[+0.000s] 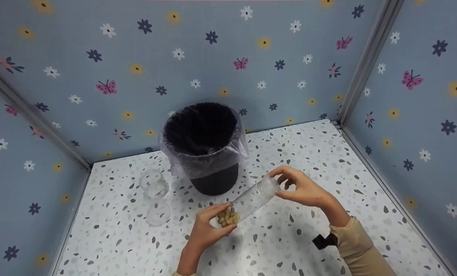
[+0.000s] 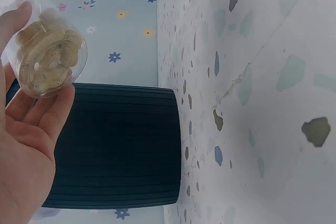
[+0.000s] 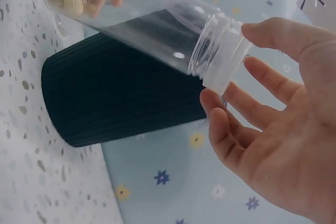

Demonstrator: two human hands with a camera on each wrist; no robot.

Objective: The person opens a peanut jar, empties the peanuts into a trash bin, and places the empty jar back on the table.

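Note:
A clear plastic jar [image 1: 249, 203] is held tilted above the table, its mouth end up to the right. Peanuts in their shells [image 1: 227, 217] are gathered at its bottom. My left hand [image 1: 209, 226] grips the jar round its base; the left wrist view shows the peanuts [image 2: 50, 59] through the round bottom. At the other end, my right hand [image 1: 305, 188] pinches the frosted lid [image 3: 228, 56] between thumb and fingertips. That lid sits at the ribbed neck [image 3: 207, 40] of the jar; whether it is screwed tight I cannot tell.
Behind the jar stands a black bin [image 1: 217, 182] with a clear plastic liner [image 1: 201, 165] folded over its rim. Left of it on the speckled table [image 1: 113, 214] are a clear round container [image 1: 153, 184] and a clear disc-like piece [image 1: 158, 212]. Flowered panels [image 1: 213, 57] enclose the table.

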